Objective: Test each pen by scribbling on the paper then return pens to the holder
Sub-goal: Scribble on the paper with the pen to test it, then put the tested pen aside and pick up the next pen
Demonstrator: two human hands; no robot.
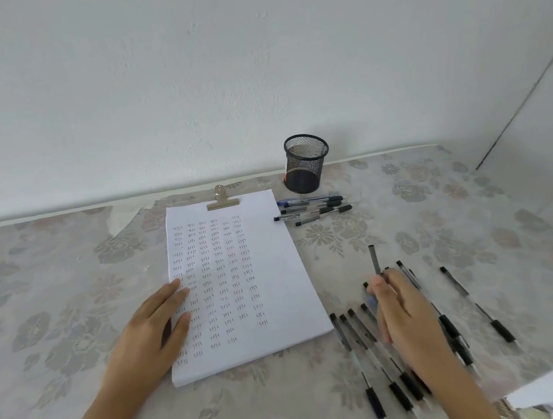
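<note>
A person's left hand (151,330) lies flat on the left edge of the paper (274,261), fingers straight and relaxed, forearm reaching in from below. To the right of the paper, the right hand (406,315) curls its fingers around a grey pen (374,260), held nearly upright above a scatter of loose pens (375,403) on the floral tablecloth (72,301). The paper, fastened at its top by a metal clip (222,200), carries columns of small dark marks. Four more pens (312,201) lie just off its upper right corner. The black mesh holder (305,164) stands upright beyond that corner.
</note>
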